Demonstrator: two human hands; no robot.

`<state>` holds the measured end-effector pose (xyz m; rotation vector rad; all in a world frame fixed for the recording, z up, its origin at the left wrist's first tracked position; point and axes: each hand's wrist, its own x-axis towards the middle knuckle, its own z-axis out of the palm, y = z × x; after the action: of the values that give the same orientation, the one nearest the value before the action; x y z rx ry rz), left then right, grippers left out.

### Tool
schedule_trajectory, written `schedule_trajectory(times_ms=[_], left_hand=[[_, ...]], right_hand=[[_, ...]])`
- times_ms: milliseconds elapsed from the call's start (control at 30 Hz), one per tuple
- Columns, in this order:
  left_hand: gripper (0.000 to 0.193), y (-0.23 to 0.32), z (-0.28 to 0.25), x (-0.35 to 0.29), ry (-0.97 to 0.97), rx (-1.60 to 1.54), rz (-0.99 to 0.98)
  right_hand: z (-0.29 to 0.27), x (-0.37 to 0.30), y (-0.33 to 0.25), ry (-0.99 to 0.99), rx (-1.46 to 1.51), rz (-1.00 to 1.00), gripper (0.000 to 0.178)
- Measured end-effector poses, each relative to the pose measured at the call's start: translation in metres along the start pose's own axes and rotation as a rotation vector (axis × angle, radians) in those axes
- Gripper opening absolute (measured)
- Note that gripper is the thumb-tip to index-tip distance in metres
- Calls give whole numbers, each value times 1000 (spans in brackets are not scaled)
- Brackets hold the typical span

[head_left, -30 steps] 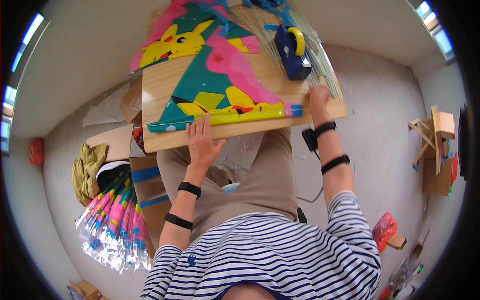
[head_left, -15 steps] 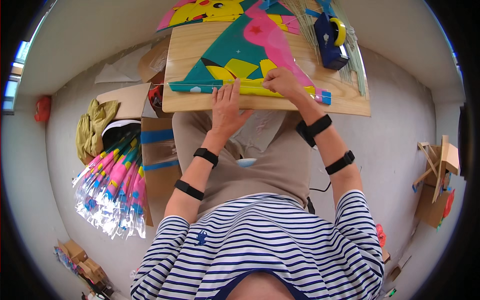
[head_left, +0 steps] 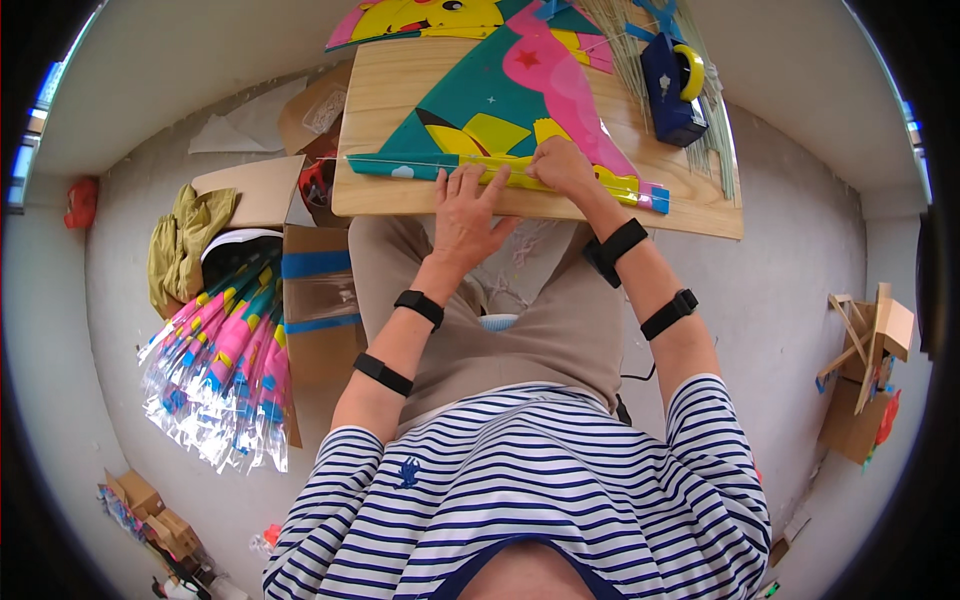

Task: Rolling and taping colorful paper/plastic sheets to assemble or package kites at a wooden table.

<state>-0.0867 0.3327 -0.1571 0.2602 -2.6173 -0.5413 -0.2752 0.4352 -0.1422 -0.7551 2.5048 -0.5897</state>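
Observation:
A triangular printed plastic sheet [head_left: 450,105], green, pink and yellow like a kite sail, lies on the wooden table. Its near edge is folded into a narrow strip [head_left: 420,166], and a thin pale line, string or rod, runs along it. My left hand [head_left: 468,212] rests on that strip near its middle, fingers stretched out and fingertips pressing down. Just to its right, my right hand [head_left: 562,168] is closed with the knuckles up over the strip. What its fingers pinch is hidden beneath them.
A blue tape dispenser [head_left: 672,100] with yellow tape stands at the table's [head_left: 385,85] back right, beside thin pale sticks [head_left: 720,150]. Another printed sheet [head_left: 430,20] lies at the far edge. On the left, a cardboard box [head_left: 318,370] stands beside rolled printed sheets [head_left: 235,350] in clear wrapping.
My left hand has slid a little right along the strip, closer to my right hand. The right fingers have curled into a tighter fist. The whole view has shifted slightly.

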Motion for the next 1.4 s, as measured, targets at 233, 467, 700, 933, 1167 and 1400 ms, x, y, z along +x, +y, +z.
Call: schedule_trajectory(times_ms=[233,467,700,933,1167,1400], left_hand=[[69,1,0,0,-51,48,30],[68,5,-1,1,-80,92,23],[67,4,-2,2,-93,112,14],[67,6,-2,3,-88,107,22],[68,4,-1,2,-79,100,19],[66,5,-1,1,-71,85,18]], right_hand=[[7,4,0,61,-83,26,25],[0,2,1,2,-103,3,31],[-15,-4,10,-220,686,239,19],[-29,-16,20,-388,1058,464,18],[-29,-19,23,-438,1202,485,21],[-27,-28,21,-375,1250,495,17]])
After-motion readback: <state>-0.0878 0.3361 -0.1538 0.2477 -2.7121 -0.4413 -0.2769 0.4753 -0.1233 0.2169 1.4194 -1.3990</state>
